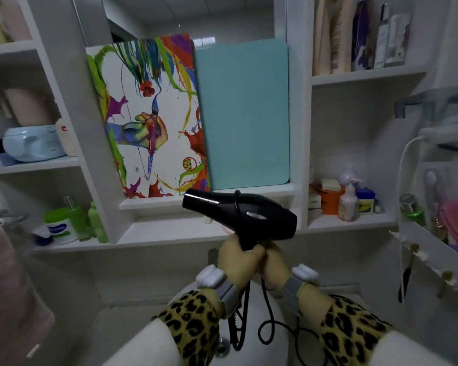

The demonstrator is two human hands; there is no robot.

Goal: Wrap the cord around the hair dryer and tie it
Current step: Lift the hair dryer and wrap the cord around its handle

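Dim, soft light (edges warped, blurred)

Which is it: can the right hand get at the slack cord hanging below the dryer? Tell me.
Probably yes: the right hand sits at the hair dryer handle's base, and the cord hangs free beneath it.

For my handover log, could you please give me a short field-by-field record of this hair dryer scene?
hair dryer: black, held up above the sink, nozzle pointing left
left hand: grips the handle
right hand: curled at the handle's base, apparently on the cord
cord: one loop round the barrel; the rest hangs loose into the sink
tie: not yet done
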